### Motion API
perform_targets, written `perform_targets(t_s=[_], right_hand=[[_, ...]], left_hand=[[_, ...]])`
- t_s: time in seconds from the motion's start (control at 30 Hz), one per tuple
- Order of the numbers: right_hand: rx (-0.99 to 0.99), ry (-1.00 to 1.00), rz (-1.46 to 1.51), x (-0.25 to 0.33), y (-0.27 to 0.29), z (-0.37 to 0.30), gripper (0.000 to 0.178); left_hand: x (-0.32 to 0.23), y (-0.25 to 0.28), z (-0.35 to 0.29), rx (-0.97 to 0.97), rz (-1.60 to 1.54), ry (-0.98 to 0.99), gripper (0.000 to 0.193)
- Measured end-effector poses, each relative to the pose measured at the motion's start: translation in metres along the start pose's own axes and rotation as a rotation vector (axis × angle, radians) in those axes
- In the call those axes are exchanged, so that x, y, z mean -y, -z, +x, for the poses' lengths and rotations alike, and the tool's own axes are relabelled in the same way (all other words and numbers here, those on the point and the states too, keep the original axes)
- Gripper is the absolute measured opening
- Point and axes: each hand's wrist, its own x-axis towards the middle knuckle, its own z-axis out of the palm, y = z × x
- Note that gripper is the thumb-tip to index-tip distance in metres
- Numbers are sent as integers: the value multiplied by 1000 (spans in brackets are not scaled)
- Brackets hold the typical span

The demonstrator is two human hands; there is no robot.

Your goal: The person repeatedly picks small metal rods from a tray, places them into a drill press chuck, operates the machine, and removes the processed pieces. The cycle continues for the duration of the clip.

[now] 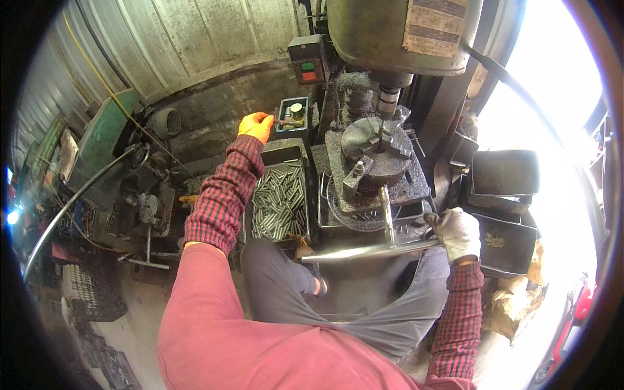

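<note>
My left hand [257, 127], in an orange glove, is closed with its fingertips on a thin reddish stick-like tool [282, 121]. The tool reaches over a small blue-edged tray [283, 133], where a round-capped container [297, 110] stands. My right hand [458, 234], in a whitish glove, is wrapped round one end of a long metal bar [364, 252]. That bar crosses a shaft [388, 214] coming out of a chip-covered chuck fixture [377, 153]. Above the fixture sits the drill press chuck [388, 103]; whether a bit touches anything there is unclear.
A bin [248, 214] full of short metal pins [279, 200] stands left of the fixture. Behind is a switch box [307, 60] with green and red buttons. Dark bins [505, 172] are stacked at the right. Another machine [149, 208] with a lever stands at the left.
</note>
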Motion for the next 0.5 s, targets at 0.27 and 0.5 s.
perform_targets(t_s=[0.27,0.5], right_hand=[[-75,37,-115,3,6,-4,64],[-54,88,-68,7,14,-6,59]], left_hand=[[-67,10,-70,75,-675,-175,18],[-149,-49,-120,272,-934,-226,20]])
